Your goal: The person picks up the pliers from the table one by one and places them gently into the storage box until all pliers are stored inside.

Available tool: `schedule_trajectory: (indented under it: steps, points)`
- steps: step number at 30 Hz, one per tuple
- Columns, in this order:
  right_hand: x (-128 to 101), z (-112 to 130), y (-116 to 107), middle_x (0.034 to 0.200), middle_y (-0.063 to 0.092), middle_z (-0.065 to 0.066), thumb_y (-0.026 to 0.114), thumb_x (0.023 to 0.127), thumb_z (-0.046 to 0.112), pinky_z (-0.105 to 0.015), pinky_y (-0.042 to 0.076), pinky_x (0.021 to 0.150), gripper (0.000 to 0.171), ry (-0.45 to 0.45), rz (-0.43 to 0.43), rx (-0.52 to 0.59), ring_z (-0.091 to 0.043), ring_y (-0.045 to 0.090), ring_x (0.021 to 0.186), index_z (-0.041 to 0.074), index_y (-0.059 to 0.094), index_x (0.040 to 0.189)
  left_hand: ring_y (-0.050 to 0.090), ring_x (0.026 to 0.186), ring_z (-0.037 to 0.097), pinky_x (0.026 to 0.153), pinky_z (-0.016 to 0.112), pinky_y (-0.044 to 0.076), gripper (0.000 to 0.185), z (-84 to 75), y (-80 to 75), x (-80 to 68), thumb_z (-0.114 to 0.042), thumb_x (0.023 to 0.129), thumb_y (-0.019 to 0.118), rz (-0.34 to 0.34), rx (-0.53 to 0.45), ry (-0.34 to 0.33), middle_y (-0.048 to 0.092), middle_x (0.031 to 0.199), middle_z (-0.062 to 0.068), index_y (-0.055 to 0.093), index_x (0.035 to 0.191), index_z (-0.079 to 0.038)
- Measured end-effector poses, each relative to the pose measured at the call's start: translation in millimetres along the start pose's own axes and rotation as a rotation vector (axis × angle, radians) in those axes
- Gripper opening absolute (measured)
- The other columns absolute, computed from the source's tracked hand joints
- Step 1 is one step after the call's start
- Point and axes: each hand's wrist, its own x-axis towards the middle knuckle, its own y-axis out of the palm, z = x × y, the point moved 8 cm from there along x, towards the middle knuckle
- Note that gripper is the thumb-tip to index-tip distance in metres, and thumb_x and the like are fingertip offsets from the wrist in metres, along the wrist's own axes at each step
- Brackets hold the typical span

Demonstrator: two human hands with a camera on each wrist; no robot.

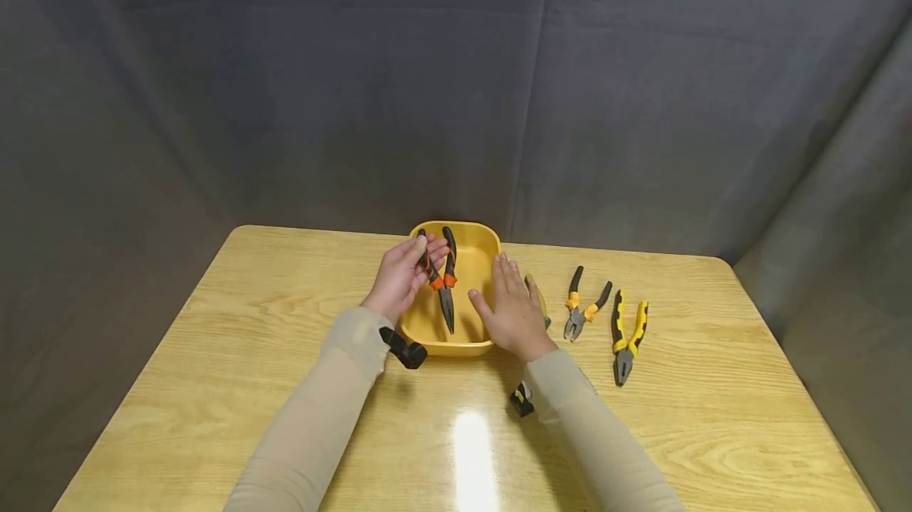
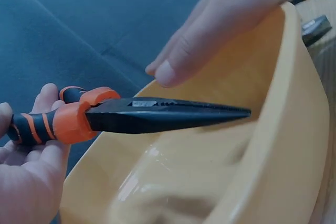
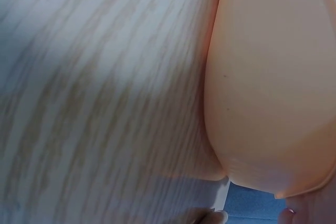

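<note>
Long-nose pliers [image 1: 446, 300] with black and orange handles are held in my left hand [image 1: 402, 274], thumb on one handle and fingers beneath. Their tapered dark jaws point down over the yellow plastic basin [image 1: 456, 350], and in the left wrist view the tip is near the inner wall. My right hand [image 1: 514, 314] lies at the basin's right rim, fingers straight and thumb over the inside. In the right wrist view the basin's outer wall [image 3: 268, 87] fills the right side, and only a bit of a hand shows at the bottom corner.
Right of the basin lie pliers with black and orange-yellow handles [image 1: 575, 314] and pliers with yellow and black handles [image 1: 621, 342]. Another yellow-handled tool [image 1: 545, 309] is partly hidden behind my right hand. Grey curtains [image 1: 356, 100] stand behind the wooden table [image 1: 271, 354].
</note>
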Motion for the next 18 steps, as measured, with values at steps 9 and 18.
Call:
schedule_trajectory:
  steps: [9,18]
  points:
    - [-1,0,0,0.169,0.004,-0.013,0.032,0.107,0.056,-0.059,0.007,0.122,0.081,0.010,-0.001,-0.005,-0.033,0.007,0.156,0.001,0.006,0.162,0.064,0.119,0.024,0.106,0.035,0.047,0.047,9.8,6.0,0.5,-0.018,0.111,0.039,-0.008,0.056,0.023,0.054,0.141,0.030,0.039,0.144,0.016]
    - [2,6,5,0.170,0.007,-0.013,0.032,0.106,0.057,-0.061,0.011,0.121,0.082,0.022,-0.010,0.030,-0.030,0.005,0.156,0.001,0.009,0.162,0.056,0.131,0.035,0.107,0.038,0.046,0.045,20.7,5.4,4.8,-0.018,0.112,0.037,-0.013,0.079,0.024,0.054,0.142,0.030,0.042,0.143,0.015]
